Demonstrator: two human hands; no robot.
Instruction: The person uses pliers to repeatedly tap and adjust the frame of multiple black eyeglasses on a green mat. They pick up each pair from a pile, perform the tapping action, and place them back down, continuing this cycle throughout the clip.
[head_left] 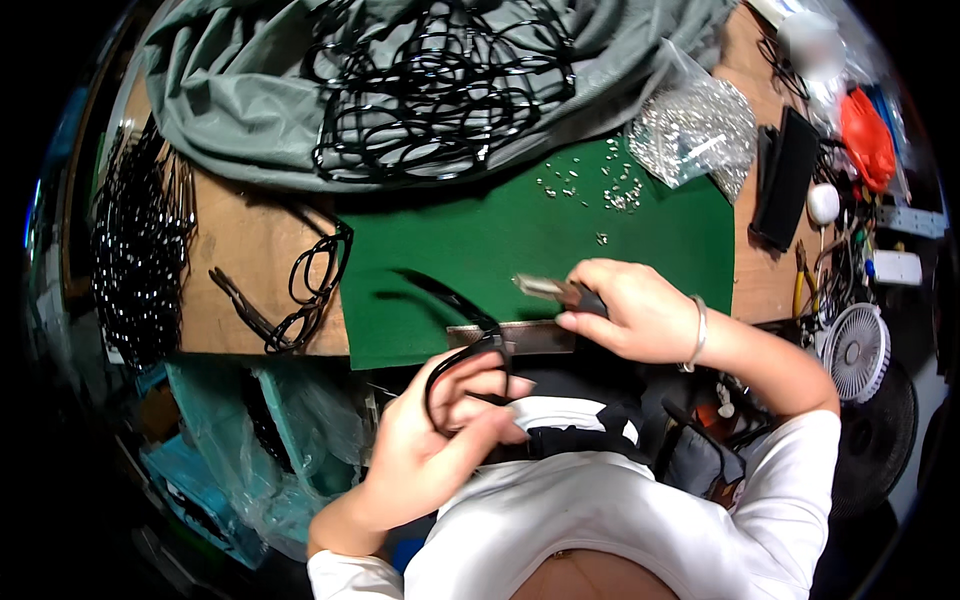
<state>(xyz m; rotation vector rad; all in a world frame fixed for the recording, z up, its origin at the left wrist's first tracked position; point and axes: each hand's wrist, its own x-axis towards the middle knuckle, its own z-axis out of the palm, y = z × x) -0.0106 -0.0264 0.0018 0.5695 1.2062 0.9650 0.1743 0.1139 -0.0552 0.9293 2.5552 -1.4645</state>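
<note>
The left hand (435,455) covers much of a black spectacle frame (488,338), so only part of the front's curved rim shows, and whether a second temple lies behind the palm cannot be told. Its fingers are curled in a narrow grip around that front. The right hand (640,312) closes on a dark-handled hand tool (588,299); motion blur smears the metal tip, and its exact kind cannot be made out. Darkness at the picture's rim cuts off the workbench's sides.

The held frame is above the near edge of the green mat (665,275), in front of the person's body. Its visible temple (448,296) runs long and slanting, the free end pointing up and left, away from the person, while the front bends downward into the left hand. The tool's tip points left toward the temple, apart from it.

A clear plastic bag (668,82) on the mat's far right holds many tiny silvery metal parts (705,135), with loose ones (622,192) scattered beside it. The grey sack (225,100) at the back bears a tangled heap of black frames (440,90). Left of the mat, another pair of black spectacles (343,250) lies on the wood, near a bundle of dark, glossy strips (140,240).
</note>
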